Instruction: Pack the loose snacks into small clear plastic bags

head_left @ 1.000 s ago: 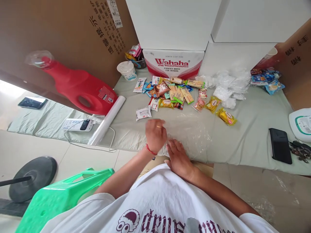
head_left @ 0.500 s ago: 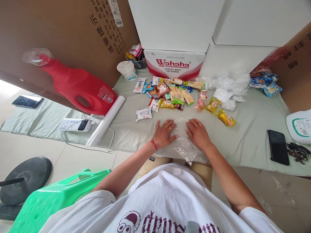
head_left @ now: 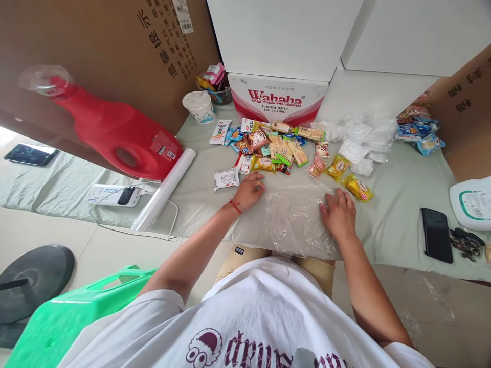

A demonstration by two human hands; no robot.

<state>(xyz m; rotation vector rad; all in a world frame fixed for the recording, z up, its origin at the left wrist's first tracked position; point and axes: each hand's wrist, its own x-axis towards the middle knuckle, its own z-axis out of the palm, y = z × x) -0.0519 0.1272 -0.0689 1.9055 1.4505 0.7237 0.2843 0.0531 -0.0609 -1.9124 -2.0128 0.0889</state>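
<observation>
A thin clear plastic sheet or bag [head_left: 293, 212], wrinkled, lies spread on the cloth-covered surface in front of me. My left hand [head_left: 248, 193], with a red cord at the wrist, is just beyond its left edge. Its fingers are loosely bent and apart, close to a white snack packet [head_left: 226, 179] and a yellow one [head_left: 263, 163]; nothing shows in it. At the sheet's right edge, my right hand [head_left: 340, 212] rests palm down with fingers apart, a little below two yellow wrapped snacks [head_left: 357, 187]. Beyond the sheet is a pile of wrapped snacks [head_left: 284, 148].
Behind the pile stands a Wahaha carton [head_left: 276, 99]. Bunched clear plastic bags [head_left: 366, 138] lie back right. On the left are a red jug [head_left: 123, 135], a plastic film roll [head_left: 166, 189] and a power strip [head_left: 117, 196]. A black phone [head_left: 436, 235] sits far right.
Both hands have moved apart, the left to the left off the sheet, the right to the right. The plastic, bunched toward me before, now lies flatter and wider.
</observation>
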